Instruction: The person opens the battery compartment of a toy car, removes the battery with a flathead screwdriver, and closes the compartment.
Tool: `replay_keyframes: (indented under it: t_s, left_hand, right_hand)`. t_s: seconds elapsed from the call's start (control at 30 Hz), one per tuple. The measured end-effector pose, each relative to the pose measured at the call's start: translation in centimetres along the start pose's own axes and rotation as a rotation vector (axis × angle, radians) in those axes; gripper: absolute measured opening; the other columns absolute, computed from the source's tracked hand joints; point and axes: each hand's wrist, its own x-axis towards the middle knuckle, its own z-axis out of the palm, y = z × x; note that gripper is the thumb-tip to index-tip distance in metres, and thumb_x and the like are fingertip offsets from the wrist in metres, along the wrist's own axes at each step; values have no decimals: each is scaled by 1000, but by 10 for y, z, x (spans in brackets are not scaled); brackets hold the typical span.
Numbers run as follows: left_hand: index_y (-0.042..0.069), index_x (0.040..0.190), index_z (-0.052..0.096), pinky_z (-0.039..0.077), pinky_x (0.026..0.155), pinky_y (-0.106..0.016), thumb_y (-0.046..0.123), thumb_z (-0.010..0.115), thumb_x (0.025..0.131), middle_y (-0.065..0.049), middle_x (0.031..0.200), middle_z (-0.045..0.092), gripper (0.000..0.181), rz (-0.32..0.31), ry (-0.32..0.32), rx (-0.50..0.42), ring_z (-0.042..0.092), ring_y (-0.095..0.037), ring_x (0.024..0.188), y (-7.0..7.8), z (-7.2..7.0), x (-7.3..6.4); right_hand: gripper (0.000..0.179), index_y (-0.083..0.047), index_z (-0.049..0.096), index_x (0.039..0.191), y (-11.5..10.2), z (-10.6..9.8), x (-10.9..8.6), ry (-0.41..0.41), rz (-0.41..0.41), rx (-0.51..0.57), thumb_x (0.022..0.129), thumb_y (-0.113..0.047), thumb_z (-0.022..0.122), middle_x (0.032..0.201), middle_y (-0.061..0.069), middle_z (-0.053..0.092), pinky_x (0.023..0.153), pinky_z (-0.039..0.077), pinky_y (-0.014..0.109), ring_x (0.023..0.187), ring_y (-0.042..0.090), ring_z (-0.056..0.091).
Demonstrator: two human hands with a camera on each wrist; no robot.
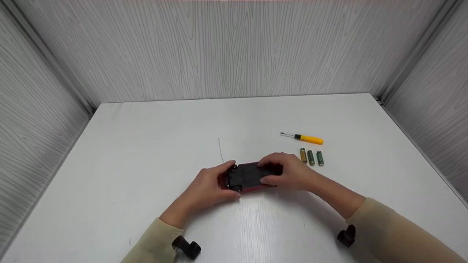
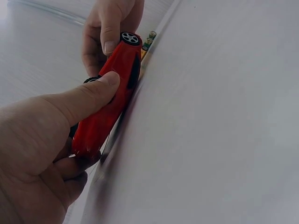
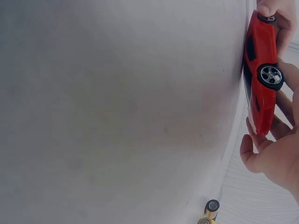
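Note:
A red toy car (image 1: 251,175) lies upside down between both hands over the white table, its black underside facing up. My left hand (image 1: 208,186) grips the left end, thumb on the near side and fingers on the far side. In the left wrist view the left thumb (image 2: 100,91) presses on the car's red side. My right hand (image 1: 289,171) holds the other end, thumb and forefinger over the black underside. In the right wrist view, fingers of the right hand (image 3: 280,154) curve around the car's end. A thin wire (image 1: 220,149) stretches away from the car's left end.
To the right of the car, 3 small batteries (image 1: 310,157) stand out in a row on the table (image 1: 146,146). Beyond them lies a screwdriver (image 1: 309,139) with a yellow handle. Wood-grain panels (image 1: 234,51) enclose the table at the back and sides.

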Motion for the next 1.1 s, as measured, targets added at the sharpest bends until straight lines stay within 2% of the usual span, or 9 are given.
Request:
replay_keyframes:
  t_s: [0.13,0.3,0.6,0.8,0.93,1.1]
  left_hand:
    - [14,161,48,40,118,-42,36,95,80,-4,152,59,96,-7,-5,-6,54,-18,139,0,0,0]
    - [14,161,48,39,118,-44,36,96,79,-5,151,60,97,-20,-2,-6,55,-20,139,-1,1,-2]
    - [19,162,47,40,118,-45,37,97,78,-3,151,60,100,-50,0,-6,53,-20,141,7,-6,-1]
    - [21,162,47,37,121,-50,39,97,78,-6,156,56,100,-55,-4,26,47,-24,147,6,-14,-9]
    - [21,162,48,37,121,-49,36,97,78,-3,156,56,98,-75,-9,10,48,-23,147,4,-16,-16]
    - [20,160,50,35,122,-48,31,97,79,-2,153,59,94,-112,12,-55,49,-22,146,-1,-16,-22]
  right_hand:
    - [47,-22,72,136,6,-8,-6,16,4,28,92,-35,85,134,-5,70,105,50,51,123,21,62]
    - [52,-16,69,140,16,-20,-17,18,1,57,93,-32,84,137,-5,69,104,49,52,130,23,61]
    - [49,-23,68,142,24,-33,-32,-45,5,95,95,-27,82,139,-8,67,104,49,52,130,20,61]
    - [52,-23,67,143,28,-32,-34,-57,44,149,94,-28,84,141,-5,65,108,49,52,130,22,62]
    - [54,-23,65,145,31,-32,-37,-67,69,211,94,-25,84,145,-2,63,110,49,48,133,24,61]
    - [56,-20,64,147,34,-29,-38,-63,86,287,94,-21,84,148,3,61,106,52,34,135,28,60]
